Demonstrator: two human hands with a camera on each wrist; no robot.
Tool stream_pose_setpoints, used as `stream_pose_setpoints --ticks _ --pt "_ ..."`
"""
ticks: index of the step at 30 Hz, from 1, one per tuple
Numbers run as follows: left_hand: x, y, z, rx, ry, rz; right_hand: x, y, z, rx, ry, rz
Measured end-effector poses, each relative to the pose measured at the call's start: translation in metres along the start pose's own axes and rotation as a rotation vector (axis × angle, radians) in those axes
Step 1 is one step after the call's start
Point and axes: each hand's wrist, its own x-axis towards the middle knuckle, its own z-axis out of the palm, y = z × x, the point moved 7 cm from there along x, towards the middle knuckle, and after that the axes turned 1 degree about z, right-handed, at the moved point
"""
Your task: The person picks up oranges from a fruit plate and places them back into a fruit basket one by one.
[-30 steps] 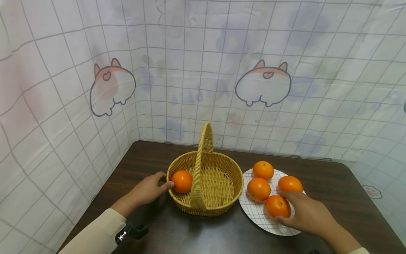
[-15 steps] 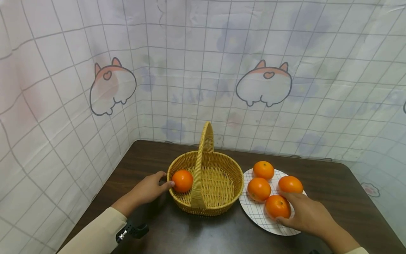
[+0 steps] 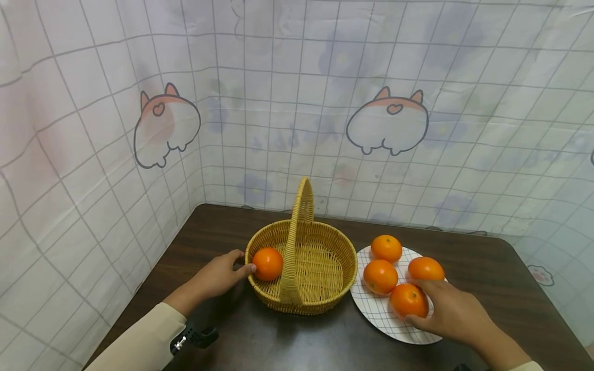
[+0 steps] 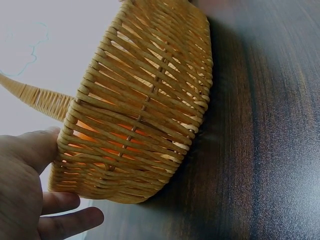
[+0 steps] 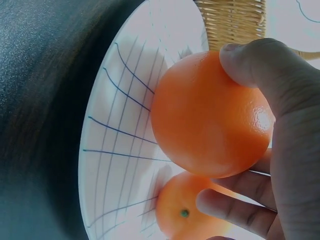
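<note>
My left hand pinches the left rim of a yellow wicker basket, its thumb over the rim. In the left wrist view the fingers show beside the woven wall. Inside the basket, near that thumb, lies one orange. My right hand holds the front orange on a white plate with a dark grid pattern. Thumb and fingers curve round this fruit in the right wrist view, and a second orange with a green stem spot sits close to the fingers.
Several other oranges share the plate, including one at the back and one at the left. The basket's tall arched handle rises across its middle. Behind the dark wooden table hangs a checked curtain.
</note>
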Motion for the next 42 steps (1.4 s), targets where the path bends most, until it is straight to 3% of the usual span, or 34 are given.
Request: stream_pose_setpoints --ticks 25,42 --pt "0.001 -0.002 0.000 -0.007 0.008 0.005 0.007 0.000 -0.034 0.001 0.046 0.009" --pt "0.001 0.000 0.000 -0.016 0.006 0.008 0.017 -0.007 -0.046 0.015 0.076 -0.018"
